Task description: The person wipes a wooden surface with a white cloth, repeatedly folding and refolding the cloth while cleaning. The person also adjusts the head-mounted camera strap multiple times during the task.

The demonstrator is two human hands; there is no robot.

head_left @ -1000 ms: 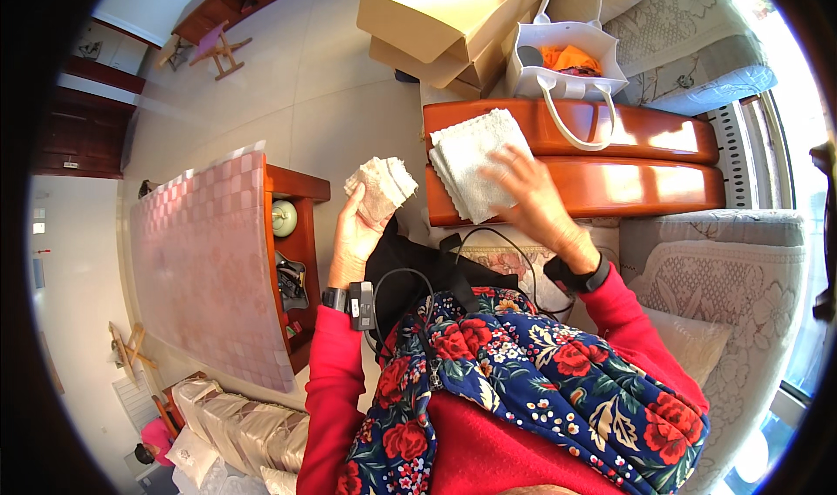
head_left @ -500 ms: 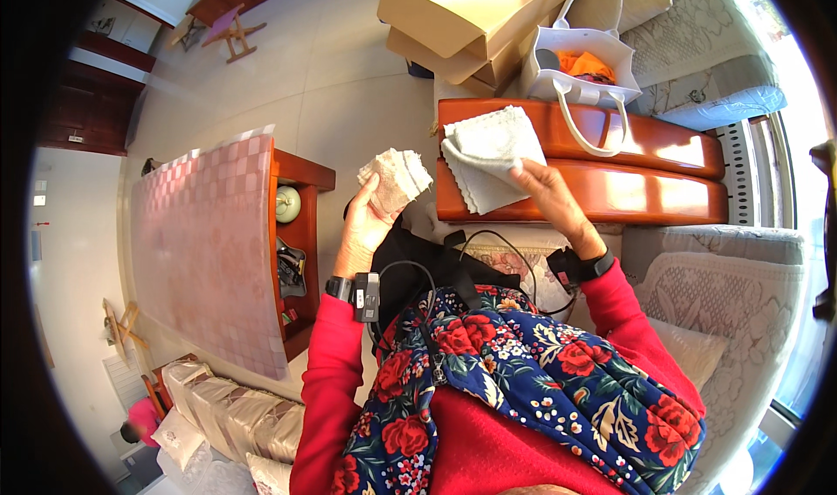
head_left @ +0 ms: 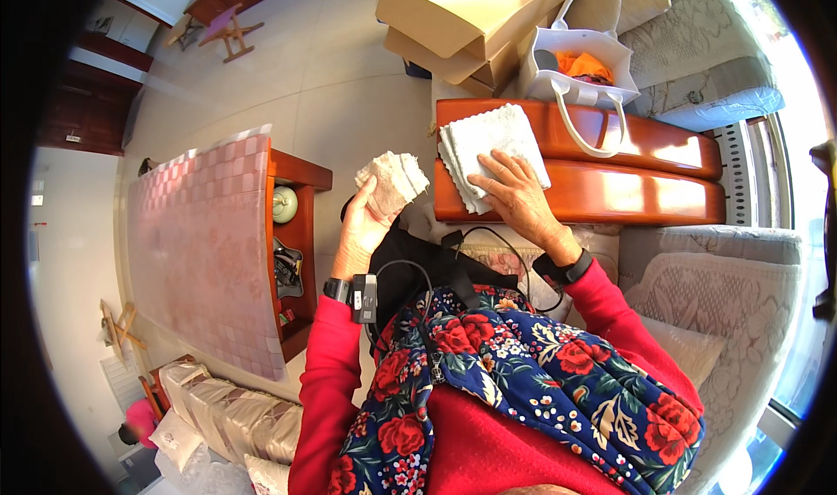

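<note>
A folded beige cloth is pinched in my left hand, held up over the floor and my dark-clothed lap. My right hand lies flat with fingers outstretched on a folded white cloth with scalloped edges. That white cloth rests at the left end of a glossy reddish-brown wooden surface. Its layers show along the left edge. A dark band with a small device and a cable is on each wrist.
Behind the white cloth stand a white tote bag with orange stuff inside and cardboard boxes. To the left is a low table under a pink checked cover. A patterned sofa is at the right. Another person shows far left.
My right hand has moved left and spread flat onto the white cloth, whose turned-up corner now lies down flat. The left hand keeps the beige cloth in nearly the same place.
</note>
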